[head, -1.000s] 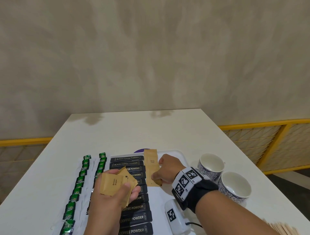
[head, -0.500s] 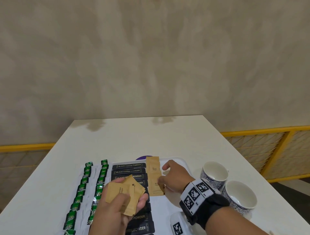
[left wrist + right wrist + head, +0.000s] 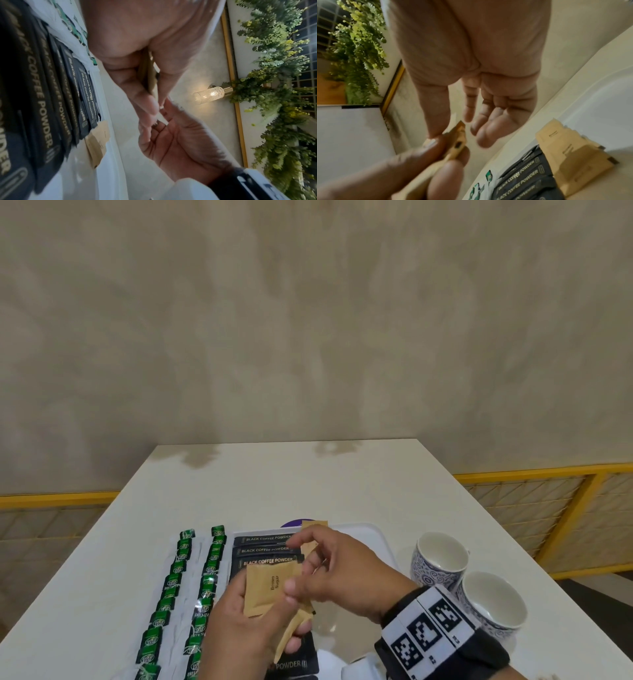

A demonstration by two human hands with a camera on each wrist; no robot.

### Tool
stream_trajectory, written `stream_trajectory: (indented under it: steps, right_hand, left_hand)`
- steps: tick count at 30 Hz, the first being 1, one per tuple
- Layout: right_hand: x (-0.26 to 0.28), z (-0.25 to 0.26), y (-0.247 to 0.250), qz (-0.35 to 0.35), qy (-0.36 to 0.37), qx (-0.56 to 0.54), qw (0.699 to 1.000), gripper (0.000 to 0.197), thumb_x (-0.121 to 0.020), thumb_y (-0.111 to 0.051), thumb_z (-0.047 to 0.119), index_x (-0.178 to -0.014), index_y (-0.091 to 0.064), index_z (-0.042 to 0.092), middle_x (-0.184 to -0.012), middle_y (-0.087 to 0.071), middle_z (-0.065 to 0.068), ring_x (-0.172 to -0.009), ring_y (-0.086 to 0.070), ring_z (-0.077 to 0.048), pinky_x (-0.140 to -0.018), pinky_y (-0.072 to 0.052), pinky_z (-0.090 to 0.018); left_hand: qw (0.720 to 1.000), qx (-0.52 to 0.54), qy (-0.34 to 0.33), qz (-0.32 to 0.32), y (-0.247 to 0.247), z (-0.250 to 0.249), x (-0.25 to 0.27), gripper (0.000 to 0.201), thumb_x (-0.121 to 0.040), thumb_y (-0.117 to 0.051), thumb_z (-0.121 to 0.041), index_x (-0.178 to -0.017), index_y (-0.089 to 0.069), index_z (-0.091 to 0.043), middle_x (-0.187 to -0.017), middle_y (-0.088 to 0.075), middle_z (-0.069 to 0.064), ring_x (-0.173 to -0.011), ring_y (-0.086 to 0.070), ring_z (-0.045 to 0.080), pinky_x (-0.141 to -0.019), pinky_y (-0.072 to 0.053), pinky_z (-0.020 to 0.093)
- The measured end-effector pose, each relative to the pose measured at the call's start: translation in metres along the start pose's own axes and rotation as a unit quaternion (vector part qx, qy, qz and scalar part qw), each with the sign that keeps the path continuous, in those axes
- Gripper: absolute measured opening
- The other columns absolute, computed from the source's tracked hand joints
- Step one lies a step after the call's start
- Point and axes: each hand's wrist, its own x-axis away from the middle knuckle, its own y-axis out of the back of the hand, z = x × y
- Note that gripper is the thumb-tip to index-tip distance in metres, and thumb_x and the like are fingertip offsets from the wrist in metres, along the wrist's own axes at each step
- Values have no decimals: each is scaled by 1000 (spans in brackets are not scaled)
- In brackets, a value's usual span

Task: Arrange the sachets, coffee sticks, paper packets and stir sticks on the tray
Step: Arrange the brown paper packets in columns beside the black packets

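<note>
The left hand (image 3: 239, 621) grips a small stack of brown sugar packets (image 3: 270, 589) above the near end of the black coffee powder sticks (image 3: 267, 549) on the white tray (image 3: 376, 542). The right hand (image 3: 335, 573), which half a second ago rested on the placed brown packets (image 3: 570, 147), has come back toward 9 o'clock, fingers loosely spread, thumb touching the stack without gripping it. At 10 o'clock lie two rows of green tea sachets (image 3: 178, 577); at 3 o'clock stand two patterned cups (image 3: 442, 556).
</note>
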Motion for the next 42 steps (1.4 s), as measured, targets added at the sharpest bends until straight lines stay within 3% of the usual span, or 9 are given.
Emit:
stream_trajectory:
  steps: [6,10,17,20,24,28,32,36,42]
  right_hand:
    - [2,3,-2,-31,94,202,974,29,-76,-78,36,-103,-70,36,-98,-58,10,-74,-48,4,-71,-36,-12]
    - [5,5,0,-40,79,212,973,12,-81,-73,31,-91,-67,32,-85,-56,14,-71,-49,1,-66,-37,-15]
    - [10,-16,28,-106,-147,171,968,10,-88,-63,20,-84,-55,15,-77,-68,-2,-63,-58,-13,-58,-46,-24]
    - [7,-24,25,-71,-235,120,962,18,-97,-47,12,-83,-58,7,-82,-72,-15,-64,-64,-21,-70,-58,-33]
    - [-2,-31,15,7,-295,134,946,30,-95,-38,2,-98,-66,-8,-93,-72,-20,-63,-57,-25,-58,-46,-28]
    - [-7,-33,7,1,-289,177,941,31,-94,-41,4,-65,-45,15,-71,-49,-3,-55,-40,-11,-49,-34,-17]
    - [-13,-35,3,1,-305,166,938,27,-88,-45,2,-63,-47,12,-77,-53,-9,-59,-45,-19,-48,-34,-21]
    - [-13,-35,0,-21,-295,140,945,31,-94,-45,7,-66,-37,19,-72,-42,3,-58,-41,-4,-46,-39,-11]
    - [-12,-30,-3,-13,-302,175,937,34,-97,-43,10,-66,-33,20,-72,-38,3,-58,-39,-4,-37,-37,-9]
  left_hand:
    - [999,-23,28,15,-2,0,0,35,-75,-69,15,-98,-63,-11,-66,-69,24,-49,-63,37,-38,-50,29]
    - [1000,-9,21,14,-2,1,3,34,-75,-71,13,-102,-60,-6,-74,-69,26,-55,-63,38,-46,-51,32]
    - [996,12,27,-85,9,3,-2,27,-89,-61,4,-105,-56,-17,-98,-70,19,-73,-73,33,-62,-58,33]
    - [995,9,25,-93,11,3,-3,29,-89,-60,4,-105,-56,-20,-101,-69,19,-75,-74,33,-69,-57,36]
    - [996,-4,22,-88,7,5,-1,30,-88,-60,5,-106,-56,-18,-90,-73,14,-73,-74,32,-73,-56,39]
    - [996,-12,20,-85,6,4,0,30,-88,-59,6,-106,-56,-19,-91,-72,17,-72,-74,33,-73,-56,39]
    - [996,-12,23,-86,6,3,0,30,-88,-59,6,-106,-56,-18,-88,-72,15,-72,-73,33,-72,-57,39]
    - [996,-10,24,-84,5,2,0,29,-88,-59,6,-106,-55,-18,-88,-72,14,-71,-73,32,-72,-57,39]
    - [996,-9,30,-81,5,3,1,31,-88,-60,5,-106,-56,-19,-88,-73,12,-72,-74,33,-73,-57,40]
